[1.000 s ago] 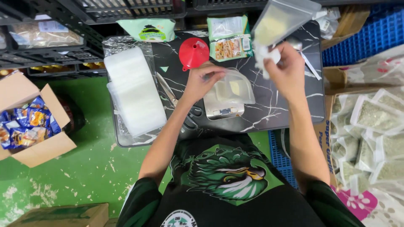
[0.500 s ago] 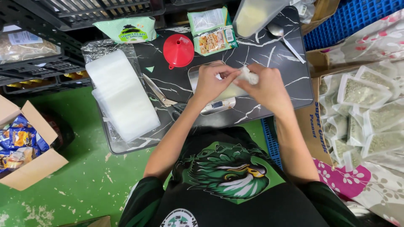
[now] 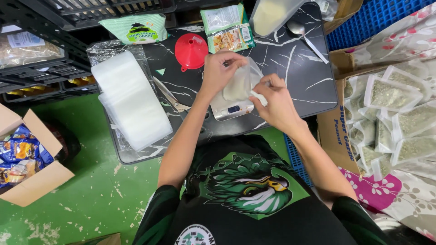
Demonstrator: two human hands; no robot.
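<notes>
A: Start at the far left. What sits out that way from the grip?

B: Well away from it, an open cardboard box of blue snack packets on the green floor. Nearer, on the dark marbled bench, a thick stack of clear plastic bags, then scissors lying flat just left of the left wrist.

A: And the left hand itself?

B: The left hand has its fingers closed on the top edge of a small clear pouch with pale powder inside. The pouch hangs tilted over a small digital scale; whether it touches the scale I cannot tell.

A: Above that grip?

B: A red funnel mouth-down just beyond the knuckles, a green-and-white snack packet farther back, and a printed seasoning packet beside it.

A: The right hand?

B: The right hand pinches a small white wad, just beside the pouch's lower right edge. Its fingers are closed on it.

A: Farther right?

B: A large clear bag of pale powder and a metal spoon at the bench's back, then a cardboard box of filled pouches with greenish contents, well apart.
</notes>
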